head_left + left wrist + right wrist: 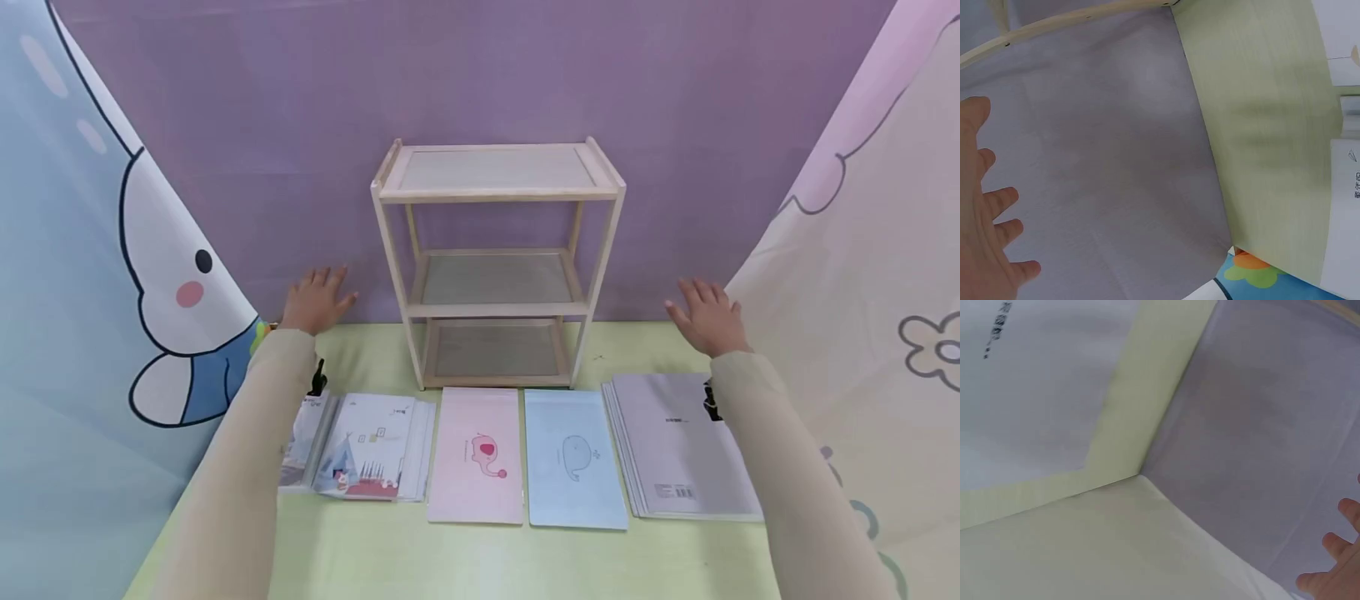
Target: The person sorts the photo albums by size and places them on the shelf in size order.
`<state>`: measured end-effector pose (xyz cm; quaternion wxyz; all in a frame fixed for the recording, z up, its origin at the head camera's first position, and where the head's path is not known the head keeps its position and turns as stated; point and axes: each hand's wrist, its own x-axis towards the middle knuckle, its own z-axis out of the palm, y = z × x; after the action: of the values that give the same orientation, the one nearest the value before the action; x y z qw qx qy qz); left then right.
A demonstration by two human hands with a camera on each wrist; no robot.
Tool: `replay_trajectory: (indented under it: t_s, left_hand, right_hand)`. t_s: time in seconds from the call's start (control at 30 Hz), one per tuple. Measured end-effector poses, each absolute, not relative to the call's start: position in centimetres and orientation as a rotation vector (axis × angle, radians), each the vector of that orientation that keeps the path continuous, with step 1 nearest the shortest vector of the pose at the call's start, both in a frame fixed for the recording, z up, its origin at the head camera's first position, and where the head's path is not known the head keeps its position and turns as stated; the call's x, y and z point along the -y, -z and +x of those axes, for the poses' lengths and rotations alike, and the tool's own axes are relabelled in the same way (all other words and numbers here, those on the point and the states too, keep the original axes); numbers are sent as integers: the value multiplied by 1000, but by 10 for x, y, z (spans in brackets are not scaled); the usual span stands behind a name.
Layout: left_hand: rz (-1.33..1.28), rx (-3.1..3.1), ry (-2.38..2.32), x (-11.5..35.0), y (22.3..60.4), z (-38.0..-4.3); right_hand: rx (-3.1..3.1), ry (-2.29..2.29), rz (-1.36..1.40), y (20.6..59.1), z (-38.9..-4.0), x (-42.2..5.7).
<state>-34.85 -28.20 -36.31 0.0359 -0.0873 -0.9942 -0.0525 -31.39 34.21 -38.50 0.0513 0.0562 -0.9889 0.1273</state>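
My left hand point(315, 302) is held out over the back left of the table, fingers spread, holding nothing. On the other side, my right hand point(708, 318) reaches forward at the back right with its fingers spread, also holding nothing. Between them stands a pale wooden three-tier shelf point(498, 197), its boards bare. In front of it lie a pink booklet point(475, 492) with an elephant and a light blue booklet point(551, 500) with a whale. Illustrated white booklets point(382, 417) lie left of these; a stack of larger pale booklets point(690, 467) lies right, partly behind my right sleeve.
A further illustrated booklet point(302, 450) lies at the far left, partly hidden by my left sleeve, with a black clip point(318, 379) near its top. Another black clip point(712, 402) shows beside my right sleeve. Purple cloth point(495, 75) backs the light green table point(450, 567); printed cloths flank it.
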Motion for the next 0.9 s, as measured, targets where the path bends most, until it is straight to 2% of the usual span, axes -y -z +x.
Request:
replay_trajectory:
  t_s: [0.47, 0.7, 0.9]
  left_hand:
    - [-258, 3076, 155, 289, 390, -344]
    - [-233, 3075, 199, 286, 389, -330]
    - [-245, 3079, 230, 291, 405, -322]
  right_hand:
    - [2994, -366, 177, 404, -302, -358]
    - [2985, -348, 198, 411, -298, -362]
    - [3011, -341, 200, 420, -295, -366]
